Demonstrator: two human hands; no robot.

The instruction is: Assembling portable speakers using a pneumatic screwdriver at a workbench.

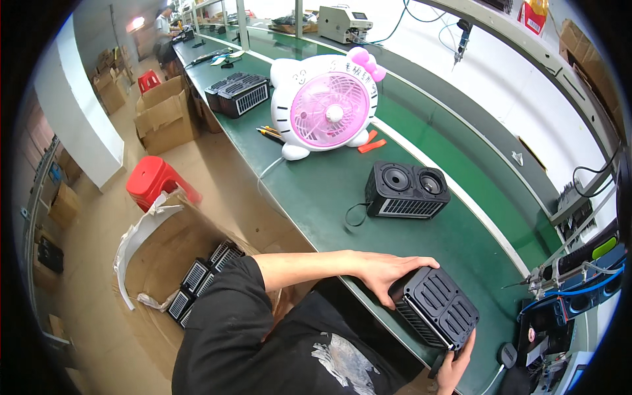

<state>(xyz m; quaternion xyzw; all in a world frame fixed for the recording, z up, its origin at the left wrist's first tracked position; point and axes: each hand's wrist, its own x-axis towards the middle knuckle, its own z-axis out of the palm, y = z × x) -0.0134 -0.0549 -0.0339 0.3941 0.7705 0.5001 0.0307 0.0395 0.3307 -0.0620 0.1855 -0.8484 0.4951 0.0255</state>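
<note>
A black box-shaped speaker (440,306) with a slotted cover on top lies tilted at the front edge of the green bench (316,204). My left hand (385,271) is closed on its far left end, thumb on the near side and fingers over the far edge. At the opposite end my right hand (455,366) grips the near right corner; part of that hand is hidden by the speaker. Farther along the bench stands another black speaker (408,191), its two round cones facing up, a panel on its side and a strap loop beside it.
A white and pink cartoon-shaped fan (329,108) stands mid-bench, near red strips (372,145) and more black speakers (238,92). On my left an open carton (155,247) holds several speakers, beside a red stool (161,181). Cabled equipment (573,296) is at right. A person (164,39) works far off.
</note>
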